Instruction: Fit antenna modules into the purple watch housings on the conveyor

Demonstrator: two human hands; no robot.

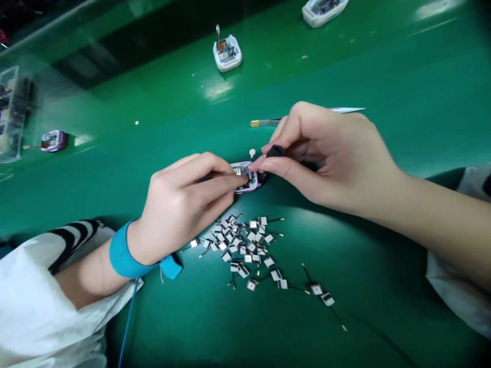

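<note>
A small purple-edged device shell with an exposed circuit board (pixel 245 178) lies on the green belt (pixel 345 76) between my hands. My left hand (pixel 184 204) pinches its left side, fingers closed on it; a blue wrist strap (pixel 123 250) with a cord circles that wrist. My right hand (pixel 326 158) is closed around a black-handled tool (pixel 276 151), its fingertips pressed on the board's right end. A heap of small square parts with thin wire leads (pixel 249 248) lies just in front of the device.
Tweezers (pixel 268 121) lie behind my right hand. A white open device (pixel 227 52) stands farther back, another white one (pixel 324 10) at the top edge, and a purple one (pixel 53 140) at the left. A clear box (pixel 11 112) sits at far left.
</note>
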